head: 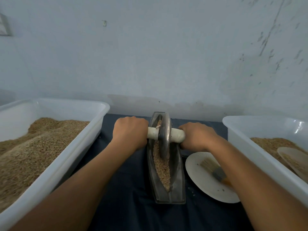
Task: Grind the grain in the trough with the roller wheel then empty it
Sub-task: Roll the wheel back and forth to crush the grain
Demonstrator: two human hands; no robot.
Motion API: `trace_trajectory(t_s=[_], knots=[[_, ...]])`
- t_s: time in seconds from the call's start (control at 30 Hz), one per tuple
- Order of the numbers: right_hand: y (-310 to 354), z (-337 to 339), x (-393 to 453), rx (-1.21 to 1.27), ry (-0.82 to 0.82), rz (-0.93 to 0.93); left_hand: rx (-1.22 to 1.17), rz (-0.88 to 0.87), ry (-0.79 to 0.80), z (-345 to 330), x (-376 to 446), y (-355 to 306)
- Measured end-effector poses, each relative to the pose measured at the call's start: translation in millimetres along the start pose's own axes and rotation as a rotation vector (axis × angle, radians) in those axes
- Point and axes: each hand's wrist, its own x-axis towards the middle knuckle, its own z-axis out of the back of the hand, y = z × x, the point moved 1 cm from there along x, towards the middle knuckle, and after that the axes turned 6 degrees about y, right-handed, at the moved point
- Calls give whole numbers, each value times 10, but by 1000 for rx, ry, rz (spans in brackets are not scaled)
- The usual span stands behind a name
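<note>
While both hands, left hand (130, 132) and right hand (198, 136), grip the wheel (164, 135) axle, grain (161, 165) in the trough (176, 185) looks coarse; grinding unfinished, emptying pending.

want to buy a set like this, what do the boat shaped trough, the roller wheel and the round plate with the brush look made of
Boat-shaped grey trough: likely cast metal, dull with a slight sheen. Grey disc roller wheel: metal too, smoother and faintly reflective; its white axle handle looks wrapped or coated, unclear. Round white plate: probably paper, matte with a ridged rim.

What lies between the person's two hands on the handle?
In the head view, the metal roller wheel stands between the left hand and right hand, upright in the grain-filled trough.
</note>
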Motion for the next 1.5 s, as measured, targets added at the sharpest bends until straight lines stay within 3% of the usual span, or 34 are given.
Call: trace_trajectory(t_s=[0.8, 1.1, 1.5], knots=[[-169, 172, 614, 133, 362, -6, 27, 13, -1, 1, 452, -42], [-187, 180, 657, 193, 369, 22, 49, 6, -59, -24, 516, -31], [-160, 22, 481, 142, 122, 18, 94, 4, -57, 26, 338, -73]])
